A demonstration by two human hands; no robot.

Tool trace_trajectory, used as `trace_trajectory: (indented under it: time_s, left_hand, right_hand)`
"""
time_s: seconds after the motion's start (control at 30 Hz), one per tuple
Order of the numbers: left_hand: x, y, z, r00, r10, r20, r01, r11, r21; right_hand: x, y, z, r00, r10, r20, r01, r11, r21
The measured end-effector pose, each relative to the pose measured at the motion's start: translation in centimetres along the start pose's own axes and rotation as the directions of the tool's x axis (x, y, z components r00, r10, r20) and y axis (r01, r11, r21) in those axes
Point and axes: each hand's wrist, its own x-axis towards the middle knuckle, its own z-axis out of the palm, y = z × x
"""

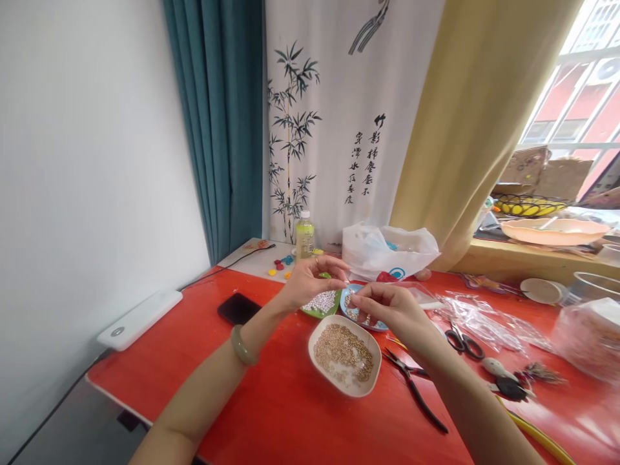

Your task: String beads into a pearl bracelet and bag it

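Note:
My left hand (312, 279) and my right hand (387, 306) meet above the red table (271, 400), fingertips pinched close together on something too small to name, perhaps a bead or thread. Below them sits a white dish (323, 371) of gold beads. A green dish (316, 312) of silver beads lies under my left hand. A blue dish (347, 309) with mixed beads sits under my right fingers. A pale green bangle (241, 346) circles my left wrist.
Black pliers (416, 387) and scissors (464, 342) lie right of the dishes, with clear plastic bags (489, 320) beyond. A black phone (238, 308), a white power bank (140, 318), a drink bottle (305, 236) and a white plastic bag (387, 248) sit at the back.

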Motion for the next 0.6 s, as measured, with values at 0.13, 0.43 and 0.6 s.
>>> trace_trajectory:
  time_s: [0.13,0.43,0.6]
  left_hand:
    - [0.0,-0.2,-0.2,0.999,-0.021,0.024,0.022,0.999,-0.033]
    - [1.0,-1.9,-1.4,0.979,-0.094,-0.181,0.102,0.994,0.035]
    - [1.4,-3.8,-2.2,0.97,-0.156,-0.189,0.192,0.964,0.187]
  right_hand:
    - [0.4,0.4,-0.1,1.0,-0.015,-0.009,0.015,1.0,0.025]
    - [1.3,1.4,-0.4,0.992,-0.045,-0.117,0.054,0.996,0.071]
    - [1.3,1.3,-0.9,0.984,-0.078,-0.16,0.09,0.993,0.076]
